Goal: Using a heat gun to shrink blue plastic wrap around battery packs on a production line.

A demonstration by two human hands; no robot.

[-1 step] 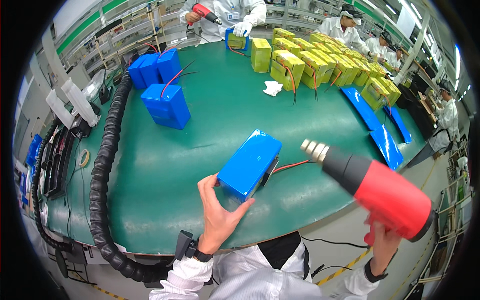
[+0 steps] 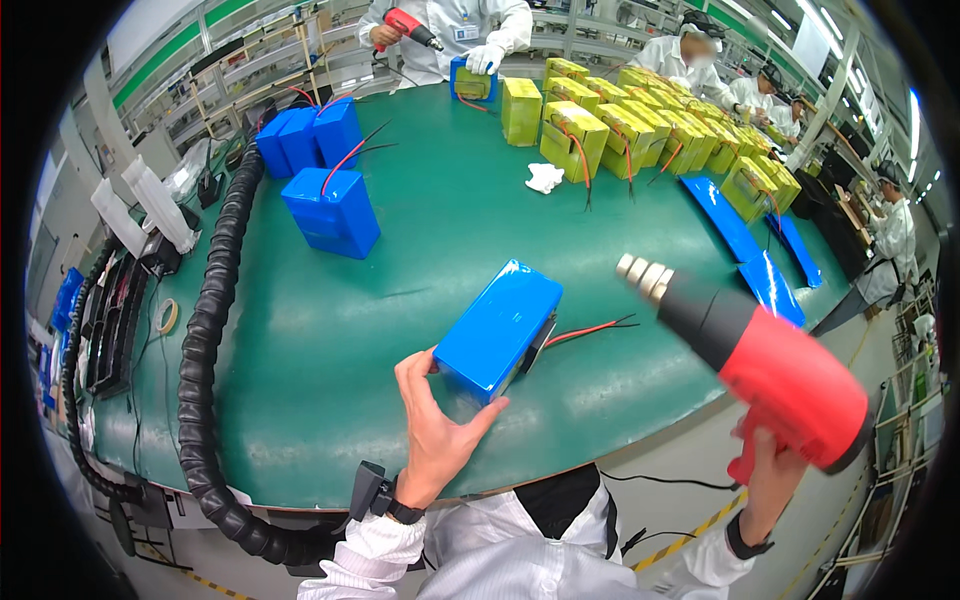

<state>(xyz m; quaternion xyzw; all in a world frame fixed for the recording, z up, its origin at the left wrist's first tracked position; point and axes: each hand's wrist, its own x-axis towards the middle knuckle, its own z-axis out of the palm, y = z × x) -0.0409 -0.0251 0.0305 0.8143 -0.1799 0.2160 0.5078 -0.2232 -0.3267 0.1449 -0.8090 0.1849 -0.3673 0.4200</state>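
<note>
My left hand [image 2: 440, 425] grips the near end of a blue-wrapped battery pack [image 2: 500, 325], thumb on one side and fingers on the other. The pack lies tilted on the green table, and red and black wires [image 2: 590, 332] stick out from its right end. In my right hand [image 2: 772, 480] is a red and black heat gun [image 2: 790, 380], held by its handle. Its metal nozzle points up and left, off to the right of the pack and apart from it. The gun looks slightly blurred.
Several blue packs [image 2: 330, 215] stand at the far left beside a black ribbed hose [image 2: 205, 340]. Rows of yellow-green packs [image 2: 575, 140] fill the far right, near blue wrap sleeves [image 2: 770, 285] and crumpled white paper [image 2: 545, 178]. Across the table a co-worker [image 2: 450, 30] holds another heat gun.
The heat gun has shifted slightly right, its nozzle a little higher and farther from the pack. My left hand and the pack stay put.
</note>
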